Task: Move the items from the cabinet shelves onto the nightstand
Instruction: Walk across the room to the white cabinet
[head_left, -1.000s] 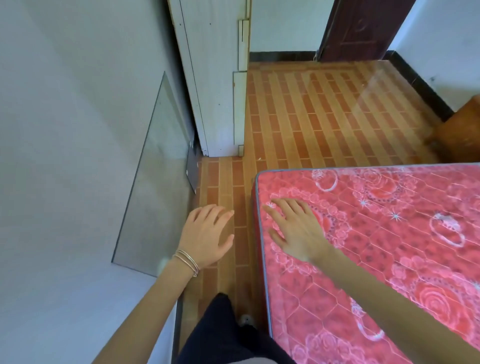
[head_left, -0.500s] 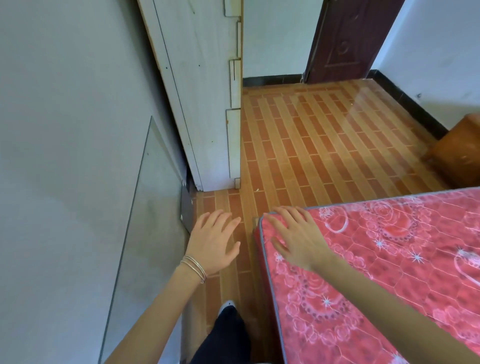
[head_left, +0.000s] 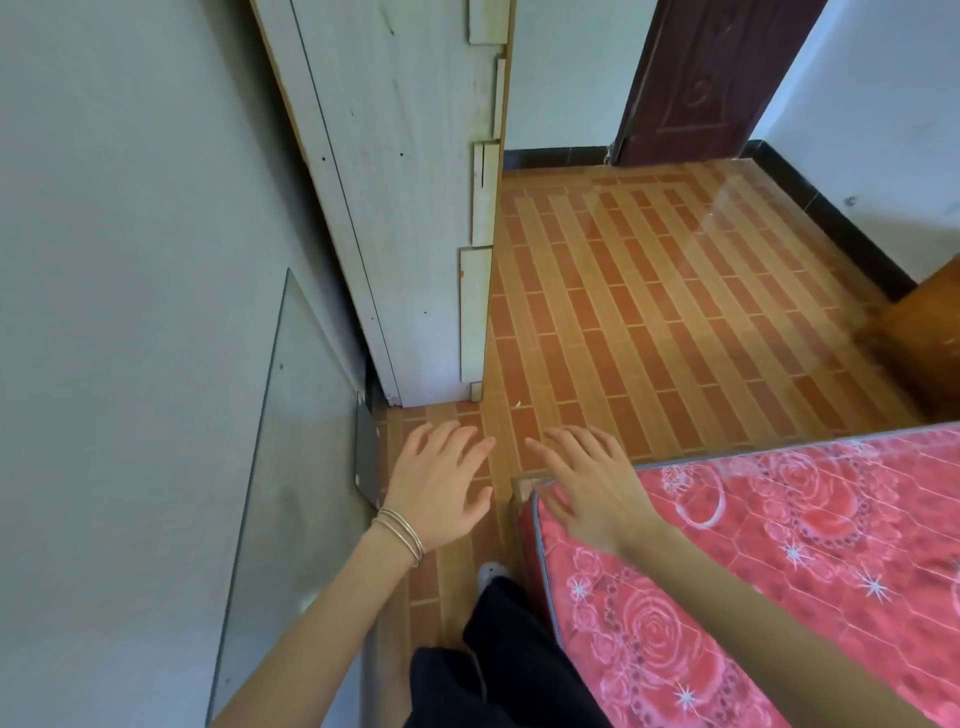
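The white cabinet stands ahead on the left, seen from its side panel; its shelves and any items on them are hidden. My left hand, with thin bangles on the wrist, hovers palm down over the floor with fingers spread and holds nothing. My right hand is also flat and spread, empty, above the near corner of the red mattress. A brown wooden piece of furniture shows at the right edge.
A glass pane leans on the grey wall at left, with a small dark panel behind it. The tiled floor stretches ahead to a dark red door. My dark trouser leg is at the bottom.
The view has advanced toward the cabinet and tilted up. The mattress corner has slid down and right in the frame. Both hands stay spread and empty.
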